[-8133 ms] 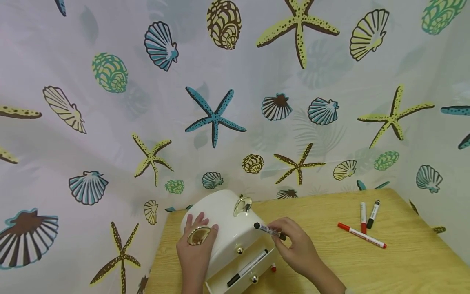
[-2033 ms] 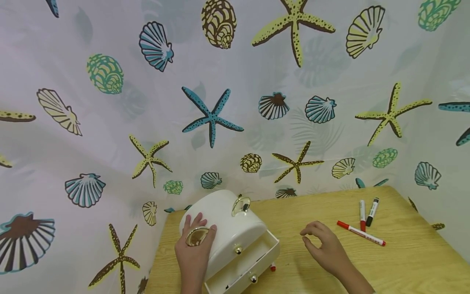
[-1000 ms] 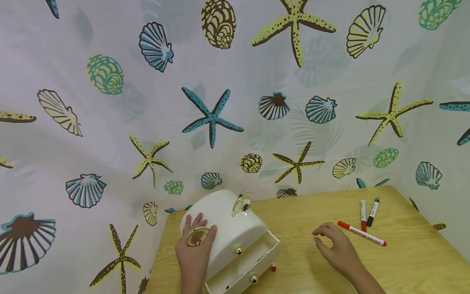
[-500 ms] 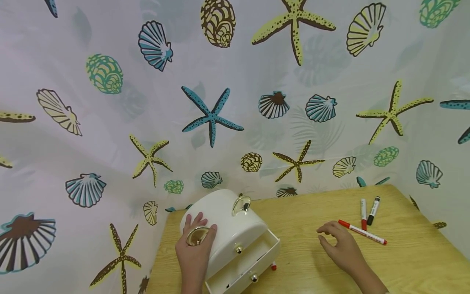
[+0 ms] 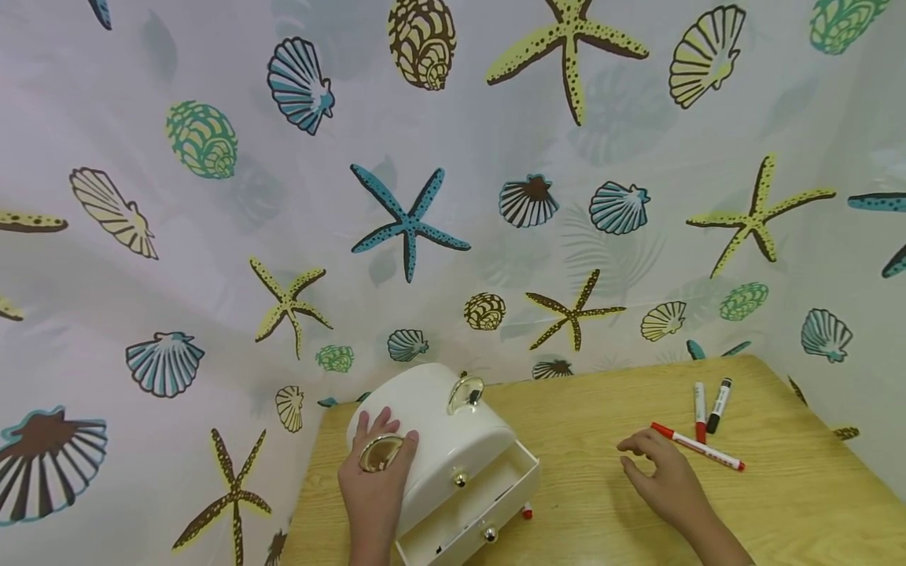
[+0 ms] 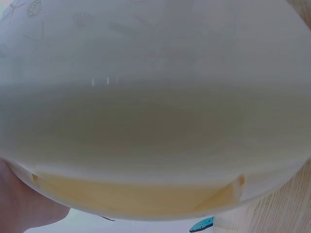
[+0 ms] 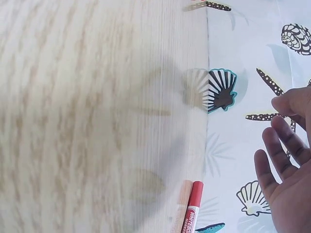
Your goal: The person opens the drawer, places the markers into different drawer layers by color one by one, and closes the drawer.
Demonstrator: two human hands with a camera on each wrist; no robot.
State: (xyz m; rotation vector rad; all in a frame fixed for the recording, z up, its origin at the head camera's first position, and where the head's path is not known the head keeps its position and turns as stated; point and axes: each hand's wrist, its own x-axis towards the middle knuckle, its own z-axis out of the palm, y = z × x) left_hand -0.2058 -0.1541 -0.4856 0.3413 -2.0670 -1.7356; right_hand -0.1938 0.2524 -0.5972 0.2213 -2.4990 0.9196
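My left hand rests on the domed white drawer box, fingers spread, beside a gold oval handle. The lower drawer stands pulled out; small dark bits show inside it. In the right wrist view my right hand holds nothing, its fingers loosely bent. Seen from the head, that right hand hovers over the table just left of a red-capped marker. The left wrist view is filled by the box's glossy white surface.
A white marker with a red cap and a black-capped marker lie behind on the wooden table. A red marker end shows beside the drawer. Patterned curtain hangs behind the table and at its sides.
Earlier my right hand held a black-capped marker over the drawer; now that hand has nothing and has moved right. The marker lying in the drawer is mostly hidden. My left hand stays put.
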